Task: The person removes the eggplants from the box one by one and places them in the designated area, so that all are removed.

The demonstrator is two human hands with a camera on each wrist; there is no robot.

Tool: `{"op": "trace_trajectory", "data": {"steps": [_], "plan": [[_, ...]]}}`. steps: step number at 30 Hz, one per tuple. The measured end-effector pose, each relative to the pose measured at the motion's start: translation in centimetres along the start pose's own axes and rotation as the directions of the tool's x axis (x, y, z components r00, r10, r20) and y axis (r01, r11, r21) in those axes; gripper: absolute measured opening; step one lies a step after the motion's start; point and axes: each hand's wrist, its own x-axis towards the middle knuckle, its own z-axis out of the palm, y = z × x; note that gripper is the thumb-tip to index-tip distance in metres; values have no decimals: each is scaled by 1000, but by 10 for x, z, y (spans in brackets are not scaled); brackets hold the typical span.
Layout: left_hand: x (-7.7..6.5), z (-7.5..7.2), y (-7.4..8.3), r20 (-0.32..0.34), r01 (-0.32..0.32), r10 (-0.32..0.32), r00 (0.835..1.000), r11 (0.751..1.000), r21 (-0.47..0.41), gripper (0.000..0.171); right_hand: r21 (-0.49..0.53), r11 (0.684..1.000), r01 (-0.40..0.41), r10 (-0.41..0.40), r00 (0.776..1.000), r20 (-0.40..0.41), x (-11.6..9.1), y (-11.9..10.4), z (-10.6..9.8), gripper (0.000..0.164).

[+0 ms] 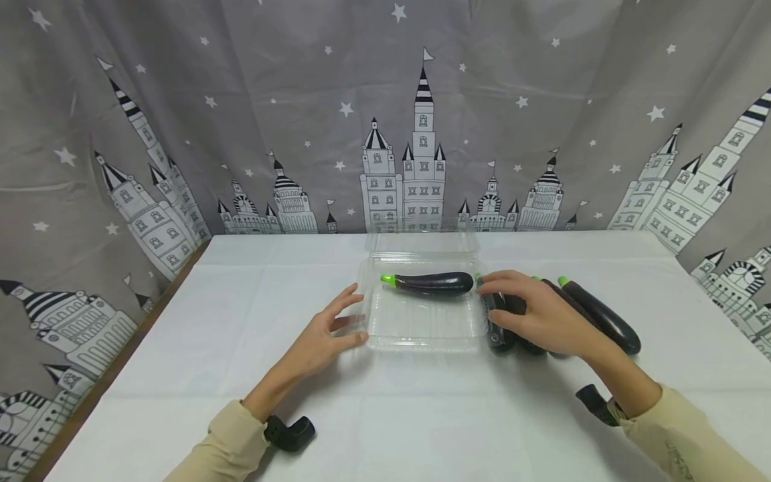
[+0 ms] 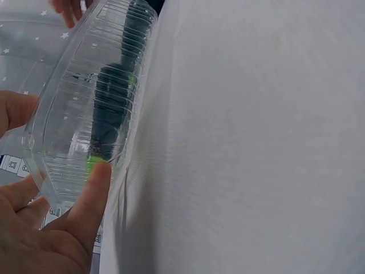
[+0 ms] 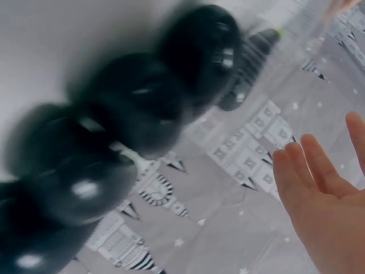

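Observation:
A clear plastic clamshell box (image 1: 426, 343) lies with its lid (image 1: 421, 242) folded back. Inside, across the upper part of the tray, one dark eggplant (image 1: 436, 284) points its green stem left. My left hand (image 1: 322, 338) is at the box's left side with fingers spread, its fingertips right at the wall. In the left wrist view, a straight finger (image 2: 94, 200) overlaps the clear side. My right hand (image 1: 536, 311) hovers by the box's right edge, above several eggplants (image 1: 602, 318) and partly covering them. Its fingers look extended in the right wrist view, with nothing between them.
The loose eggplants lie side by side to the right of the box, the nearest one close to its wall. A white cloth (image 1: 409, 415) covers the table. Behind it hangs a grey curtain (image 1: 271, 87) printed with castles and stars.

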Motion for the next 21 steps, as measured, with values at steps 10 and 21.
{"op": "trace_trajectory", "data": {"steps": [10, 21], "plan": [[2, -1, 1, -3, -1, 1, 1000, 1000, 15, 69, 95, 995, -1, -6, 997, 71, 50, -6, 17, 38], [1, 0, 1, 2, 14, -14, 1000, 1000, 8, 69, 136, 990, -45, 36, 997, 73, 76, 11, 43, 43]]}}
